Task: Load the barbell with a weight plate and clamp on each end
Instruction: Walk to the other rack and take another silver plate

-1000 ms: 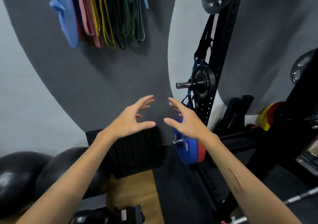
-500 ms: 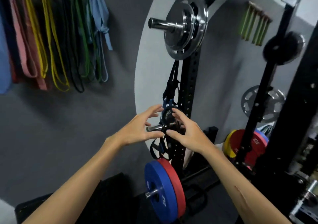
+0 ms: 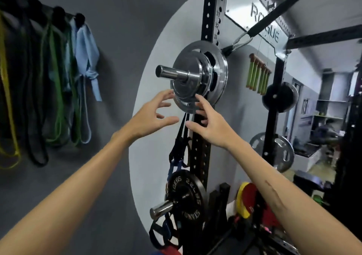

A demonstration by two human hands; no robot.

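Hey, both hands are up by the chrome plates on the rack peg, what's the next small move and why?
Probably close both hands on the rim of the front chrome plate. The left hand and right hand are open on either side of its lower edge, holding nothing yet.

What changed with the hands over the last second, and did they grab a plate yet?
Both hands rose from down by the blue and red plates, past the small black plate, up to the chrome plates on the upper peg. The left hand and right hand now reach, fingers spread, at the plates' lower rim; no firm grip shows yet. Both hands stayed empty, and the plates stayed on their pegs.
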